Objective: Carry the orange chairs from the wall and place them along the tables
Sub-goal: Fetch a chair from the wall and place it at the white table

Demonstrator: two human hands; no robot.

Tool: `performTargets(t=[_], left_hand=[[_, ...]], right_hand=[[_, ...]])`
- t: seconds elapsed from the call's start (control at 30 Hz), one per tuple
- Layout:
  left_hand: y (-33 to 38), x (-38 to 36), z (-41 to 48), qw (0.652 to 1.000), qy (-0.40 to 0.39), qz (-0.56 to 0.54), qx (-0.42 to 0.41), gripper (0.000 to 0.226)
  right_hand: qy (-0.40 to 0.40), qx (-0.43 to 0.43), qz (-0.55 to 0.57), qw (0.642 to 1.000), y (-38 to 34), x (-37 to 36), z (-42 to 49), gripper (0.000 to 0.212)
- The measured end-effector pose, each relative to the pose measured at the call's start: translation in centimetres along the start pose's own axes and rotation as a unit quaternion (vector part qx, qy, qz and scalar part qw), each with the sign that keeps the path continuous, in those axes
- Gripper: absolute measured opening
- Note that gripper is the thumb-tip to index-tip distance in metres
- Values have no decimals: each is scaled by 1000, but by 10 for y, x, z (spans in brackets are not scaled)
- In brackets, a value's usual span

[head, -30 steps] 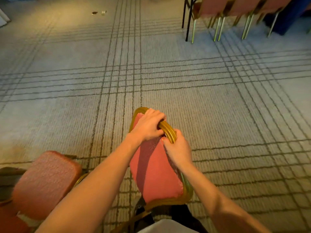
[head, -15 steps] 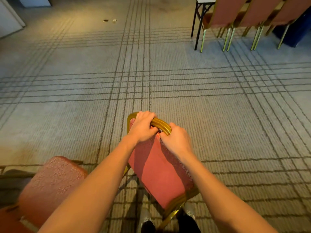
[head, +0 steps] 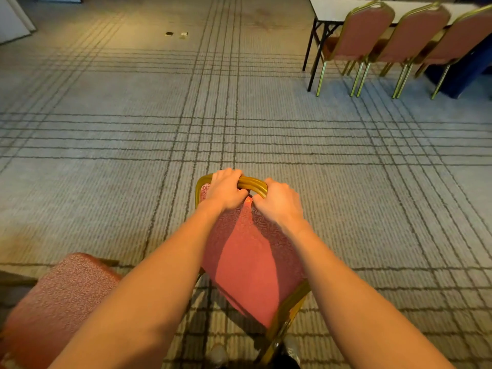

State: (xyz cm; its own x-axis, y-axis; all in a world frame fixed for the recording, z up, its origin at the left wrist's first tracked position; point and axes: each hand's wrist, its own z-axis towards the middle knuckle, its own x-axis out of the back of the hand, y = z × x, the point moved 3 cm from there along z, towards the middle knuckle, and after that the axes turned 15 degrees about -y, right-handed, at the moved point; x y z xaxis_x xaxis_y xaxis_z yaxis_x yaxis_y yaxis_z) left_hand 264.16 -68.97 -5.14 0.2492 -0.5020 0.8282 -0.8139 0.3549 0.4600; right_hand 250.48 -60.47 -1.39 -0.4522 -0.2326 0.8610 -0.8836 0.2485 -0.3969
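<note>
1. Spare chair, orange patterned upholstery, padded seat (head: 61,296). Lower left, just beside the person's left forearm. Only the cushion shows. Judged to be one of the stock awaiting transfer.

2. Carried chair, orange fabric back in a ribbed gold metal frame (head: 253,275). Directly in front of the person, between both forearms, well apart from the tables. The back is tilted, with its top rail pointing away. The legs are mostly hidden, so it cannot be told whether they are off the floor.

3. Left hand (head: 226,190). Fingers pressed together and curled over the left part of the top rail, thumb tucked on the near side. The rail serves as the natural handle for lifting.

4. Right hand (head: 278,202). Same wrap on the right part of the rail, fingers close together, nearly touching the left hand. Two hands side by side are judged to keep the tilted frame from swinging.

5. Carpet, grey ribbed pile with dark crossing lines (head: 133,155). Open floor between the person and the tables, and the likely route.

6. Two small scraps on the floor (head: 175,34). Far, left of centre, too small to identify.

7. Folding table, white top on black legs (head: 327,6). Far right.

8. Three matching orange chairs with gold legs (head: 415,33). They stand in a row, backs toward the viewer, drawn up along the table's near side. The space left of the row is judged the next slot.

9. Dark blue cloth (head: 466,73). Beyond the chairs at the right edge.
</note>
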Motion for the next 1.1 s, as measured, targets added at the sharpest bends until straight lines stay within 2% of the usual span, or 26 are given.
performTargets(t=[0.2,0.4,0.53,0.67,0.87,1.03,1.1], left_hand=[[16,2,12,999,-5,45,26,25],[21,0,13,997,-25,68,32,29],[35,-4,10,995,-57,85,18,31],[37,-7,-3,994,-67,79,24,31],[30,1,-7,995,-50,74,51,31],[43,-8,-13,995,-57,63,55,35],[52,-17,-17,996,-60,52,46,35]], right_hand=[[38,-7,-117,992,22,15,17,36],[138,-68,-117,981,36,12,11,42],[166,-110,-152,968,45,4,-5,43],[139,-141,-157,968,42,2,-15,42],[104,-135,-110,979,31,10,-1,38],[38,-60,-45,996,56,15,-13,24],[24,-59,-28,998,69,16,-22,24]])
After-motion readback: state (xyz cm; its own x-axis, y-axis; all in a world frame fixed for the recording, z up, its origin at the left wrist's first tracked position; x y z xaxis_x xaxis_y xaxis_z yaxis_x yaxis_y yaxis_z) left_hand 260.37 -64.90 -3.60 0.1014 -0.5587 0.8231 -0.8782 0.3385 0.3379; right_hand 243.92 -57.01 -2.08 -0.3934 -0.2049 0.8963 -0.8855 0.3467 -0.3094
